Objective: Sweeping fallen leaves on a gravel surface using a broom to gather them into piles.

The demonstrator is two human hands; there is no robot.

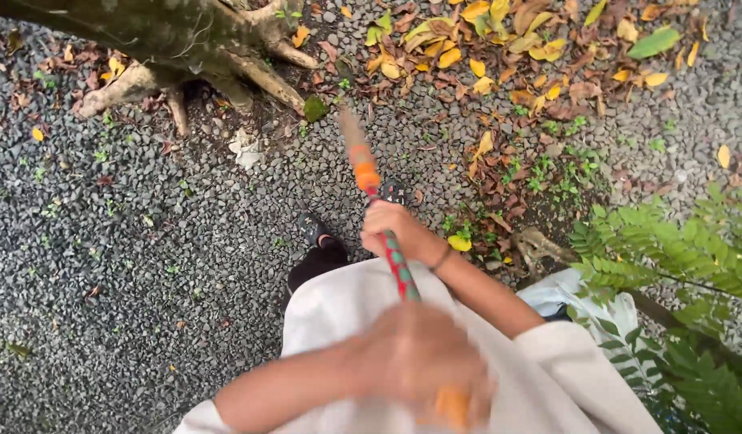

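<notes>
gravel point(146, 241) fills the scene, with tree roots point(202, 64) at the far left, fallen leaves point(508, 48) at the far right and a fern point(676, 265) at the near right. a long patterned stick point(383, 221) is held upright at the centre. the right hand point(395, 231) is wrapped shut around its middle. the left hand point(419, 366), blurred, is closed over its near, orange end.
</notes>
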